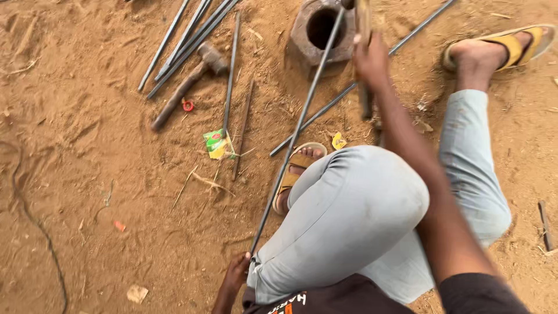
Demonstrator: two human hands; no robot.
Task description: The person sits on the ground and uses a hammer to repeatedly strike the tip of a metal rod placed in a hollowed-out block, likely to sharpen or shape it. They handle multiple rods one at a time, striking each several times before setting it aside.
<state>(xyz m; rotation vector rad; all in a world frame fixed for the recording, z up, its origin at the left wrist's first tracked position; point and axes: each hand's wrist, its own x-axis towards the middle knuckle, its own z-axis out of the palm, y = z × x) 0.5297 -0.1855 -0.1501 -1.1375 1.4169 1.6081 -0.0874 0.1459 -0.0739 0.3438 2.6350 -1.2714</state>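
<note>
- Left hand [237,273] clamped around the near end of a long thin steel rod [296,131], low beside the left knee, close to the bottom edge of the view.
- Right hand [370,58] closed on a wooden handle [364,87] that stands nearly upright and blurred; head of the tool out of view at the top, so cannot tell what kind it is.
- Rod running from the left grip up and away across the ground, over the sandalled left foot [296,168], its far end lying over the hollow block [318,29] near the top edge.
- Rod likely stiff but springy over such a length, fairly light, hard and smooth; best held near the end as now, firmly, against jarring and rolling.
- On the sandy ground [87,192] to the left: a bundle of similar rods [186,43], a hammer [189,81], a small red ring [188,105], a green and yellow wrapper [218,143].
- Another rod [349,87] lying slantwise under the right arm; right foot in a yellow sandal [511,43] at the top right corner.
</note>
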